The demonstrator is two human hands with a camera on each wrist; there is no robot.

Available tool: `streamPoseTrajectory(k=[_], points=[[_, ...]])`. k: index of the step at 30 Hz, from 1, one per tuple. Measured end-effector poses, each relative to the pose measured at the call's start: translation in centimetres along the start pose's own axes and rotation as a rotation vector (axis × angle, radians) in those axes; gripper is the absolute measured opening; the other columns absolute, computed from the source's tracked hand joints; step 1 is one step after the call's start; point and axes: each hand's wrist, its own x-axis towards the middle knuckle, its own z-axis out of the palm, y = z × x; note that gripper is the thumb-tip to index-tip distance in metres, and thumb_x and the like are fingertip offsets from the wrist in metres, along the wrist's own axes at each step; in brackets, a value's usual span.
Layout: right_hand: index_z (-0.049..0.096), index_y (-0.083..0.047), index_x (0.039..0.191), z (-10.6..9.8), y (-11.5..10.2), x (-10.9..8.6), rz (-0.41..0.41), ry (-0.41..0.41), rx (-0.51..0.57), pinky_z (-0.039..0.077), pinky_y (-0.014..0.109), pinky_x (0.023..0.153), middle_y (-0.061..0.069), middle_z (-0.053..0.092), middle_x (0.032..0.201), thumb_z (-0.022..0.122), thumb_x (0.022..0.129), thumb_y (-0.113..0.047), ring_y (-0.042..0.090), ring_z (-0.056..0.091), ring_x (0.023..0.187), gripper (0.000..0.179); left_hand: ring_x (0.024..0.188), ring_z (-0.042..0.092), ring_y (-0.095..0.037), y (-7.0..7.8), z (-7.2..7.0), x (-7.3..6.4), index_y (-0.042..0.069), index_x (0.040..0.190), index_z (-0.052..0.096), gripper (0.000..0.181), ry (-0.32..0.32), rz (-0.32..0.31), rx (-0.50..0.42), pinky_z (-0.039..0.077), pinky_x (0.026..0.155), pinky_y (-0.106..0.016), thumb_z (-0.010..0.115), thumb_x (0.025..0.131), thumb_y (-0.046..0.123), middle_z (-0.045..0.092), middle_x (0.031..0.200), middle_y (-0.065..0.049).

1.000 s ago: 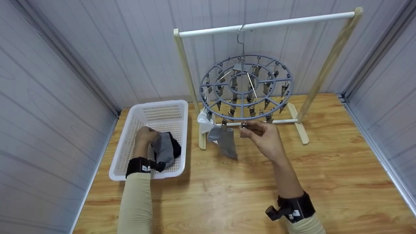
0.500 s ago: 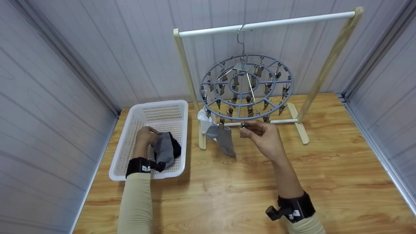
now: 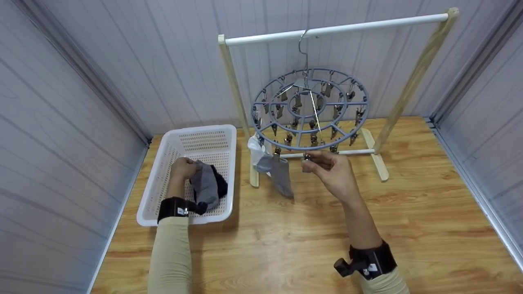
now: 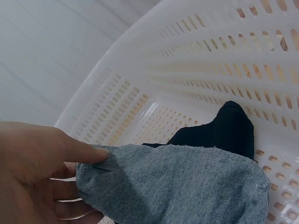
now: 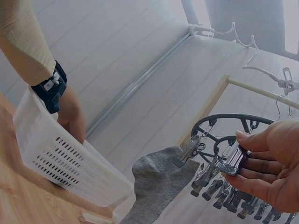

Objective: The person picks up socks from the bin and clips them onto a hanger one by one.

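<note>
My left hand (image 3: 182, 168) is inside the white basket (image 3: 148, 196) and pinches the cuff end of a grey sock (image 4: 187, 182) between thumb and fingers. Beneath it lies a black sock (image 4: 232, 128). At the front rim of the round clip hanger (image 3: 302, 132), my right hand (image 3: 333, 173) pinches a metal clip (image 5: 234, 160) between thumb and fingers; no cloth shows in that clip. One clip to the left, a grey sock (image 3: 281, 177) hangs down. Beyond it a white sock (image 3: 256, 151) hangs, partly hidden.
The hanger hooks over the white bar (image 3: 265, 38) of a wooden-legged rack (image 3: 416, 77). Several other metal clips dangle from its rings. Panelled walls (image 3: 53, 134) enclose the wood-grain surface (image 3: 278, 245) at the back and both sides.
The hanger has turned slightly, and the hanging grey sock has shifted a little to the left. My right hand keeps its place on the clip; the left hand has barely moved.
</note>
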Motion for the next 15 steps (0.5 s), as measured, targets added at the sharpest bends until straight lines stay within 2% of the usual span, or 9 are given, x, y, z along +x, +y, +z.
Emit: streamPoseTrajectory(k=[5,8,12,15], points=[[0.074,0.004,0.122,-0.04,-0.05,-0.06,-0.004,-0.005,-0.004,0.063,0.039,0.084,0.018,0.076,0.104,0.080,0.096,-0.009,0.026,0.077,0.086,0.029,0.097,0.061,-0.031,-0.01,-0.04,-0.08,-0.008,0.119,0.067,0.038,0.028,0.019,-0.051,0.052,0.077,-0.037,0.068,0.103,0.026,0.065,0.121,-0.026],[0.075,0.002,0.122,-0.06,-0.02,-0.13,-0.014,-0.004,-0.020,0.063,0.038,0.083,0.017,0.077,0.105,0.080,0.096,-0.011,0.026,0.077,0.087,0.029,0.089,0.063,-0.026,0.06,-0.07,-0.12,-0.010,0.123,0.068,0.040,0.032,0.028,-0.063,0.053,0.069,-0.031,0.070,0.102,0.024,0.067,0.122,-0.027],[0.075,0.001,0.122,-0.07,0.10,-0.27,-0.020,-0.005,-0.026,0.063,0.037,0.083,0.016,0.077,0.106,0.080,0.097,-0.013,0.026,0.077,0.088,0.029,0.092,0.065,-0.026,0.23,-0.19,-0.23,-0.011,0.127,0.070,0.043,0.037,0.047,-0.053,0.053,0.070,-0.028,0.072,0.102,0.025,0.068,0.124,-0.028],[0.074,0.002,0.123,-0.08,0.25,-0.36,-0.018,-0.002,-0.017,0.063,0.038,0.083,0.016,0.077,0.106,0.080,0.097,-0.012,0.026,0.077,0.088,0.030,0.094,0.064,-0.026,0.36,-0.33,-0.49,-0.009,0.124,0.072,0.041,0.038,0.065,-0.089,0.051,0.073,-0.029,0.072,0.102,0.026,0.071,0.119,-0.024]])
